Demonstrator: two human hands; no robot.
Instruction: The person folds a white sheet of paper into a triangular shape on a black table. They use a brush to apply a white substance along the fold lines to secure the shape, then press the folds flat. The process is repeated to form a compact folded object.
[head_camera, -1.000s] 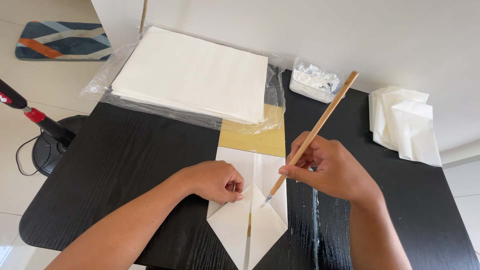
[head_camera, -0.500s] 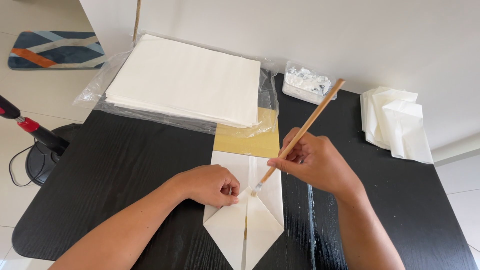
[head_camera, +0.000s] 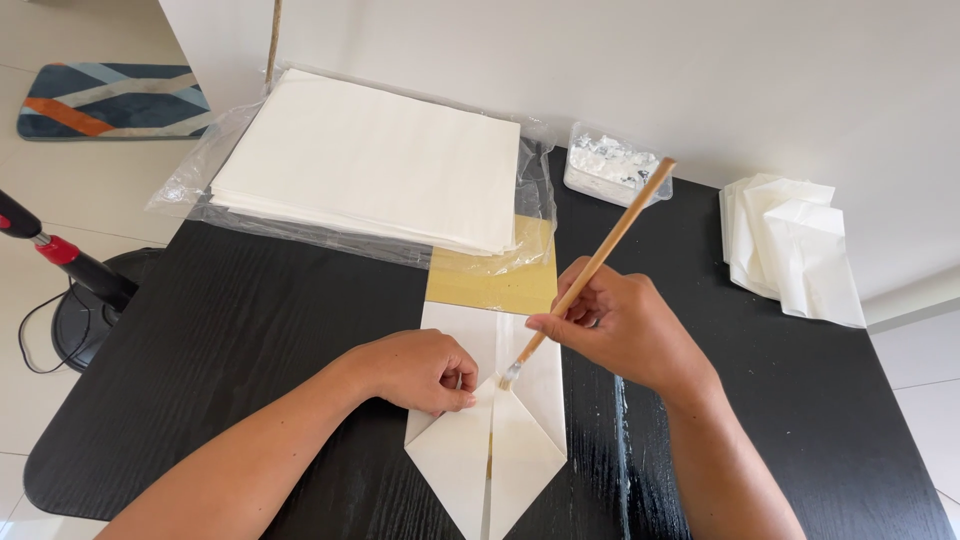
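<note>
I am pressing my left hand (head_camera: 425, 370), fingers curled, on the folded white paper (head_camera: 490, 440) at the black table's (head_camera: 250, 330) near edge, pinning its flap flat. My right hand (head_camera: 620, 325) is pinching a wooden brush (head_camera: 590, 270), its tip touching the centre seam.

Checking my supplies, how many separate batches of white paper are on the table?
3: a big stack on plastic at the back left, a folded pile at the right edge, and one folded sheet under the left hand. More may be hidden.
</note>
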